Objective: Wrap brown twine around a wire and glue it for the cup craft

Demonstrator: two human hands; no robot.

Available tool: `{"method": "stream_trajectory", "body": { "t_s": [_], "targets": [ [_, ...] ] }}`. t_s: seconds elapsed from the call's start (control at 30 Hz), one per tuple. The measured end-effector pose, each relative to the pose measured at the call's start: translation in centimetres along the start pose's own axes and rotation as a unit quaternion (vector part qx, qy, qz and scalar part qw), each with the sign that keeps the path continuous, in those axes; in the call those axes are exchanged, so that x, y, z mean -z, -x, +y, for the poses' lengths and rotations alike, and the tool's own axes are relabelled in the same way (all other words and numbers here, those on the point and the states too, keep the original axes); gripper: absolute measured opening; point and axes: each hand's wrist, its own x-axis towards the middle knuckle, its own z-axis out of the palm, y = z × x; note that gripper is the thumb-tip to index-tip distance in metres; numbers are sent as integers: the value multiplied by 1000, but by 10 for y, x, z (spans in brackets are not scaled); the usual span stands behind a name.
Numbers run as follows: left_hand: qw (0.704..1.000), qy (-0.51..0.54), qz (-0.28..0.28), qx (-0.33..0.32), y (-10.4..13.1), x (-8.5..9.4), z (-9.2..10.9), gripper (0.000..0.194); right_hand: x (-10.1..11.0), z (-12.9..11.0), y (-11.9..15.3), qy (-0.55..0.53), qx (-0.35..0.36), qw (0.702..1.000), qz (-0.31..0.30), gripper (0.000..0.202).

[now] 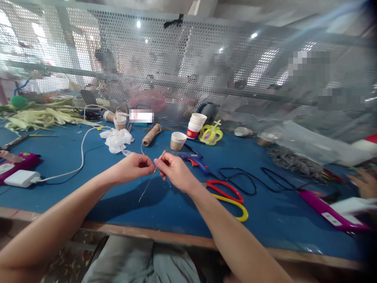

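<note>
Above the blue table (pixel 118 212), my left hand (pixel 135 167) and my right hand (pixel 173 167) meet at the fingertips. Both hands pinch a thin twine (pixel 146 188), whose loose end hangs below them. A small, slim piece at my right fingertips is too small to make out. From behind my left hand the twine runs up to a brown twine roll (pixel 151 135). A twine-wrapped paper cup (pixel 178 141) stands just behind my right hand, with a blue glue gun (pixel 196 161) beside it.
Scissors (pixel 228 192) with red and yellow handles lie right of my right forearm. Behind are stacked cups (pixel 195 125), a yellow crown-shaped piece (pixel 211 134) and white crumpled material (pixel 117 139). A white cable (pixel 83 151) runs left; another person's hand (pixel 365 182) is far right.
</note>
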Motion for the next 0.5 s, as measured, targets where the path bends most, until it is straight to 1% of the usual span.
{"method": "stream_trajectory", "body": {
  "t_s": [0.17,0.27,0.33,0.5],
  "targets": [
    [994,-106,15,-1,1,-1,3,19,-3,0,0,24,-9,1000,-2,24],
    [991,-129,21,7,2,-1,5,20,-4,-1,0,32,-8,999,2,24],
    [993,-115,23,10,1,-1,4,20,-5,-1,1,37,-6,999,5,24],
    [999,-26,17,25,0,-1,0,24,-4,0,1,28,-12,999,10,24]
  ]
}}
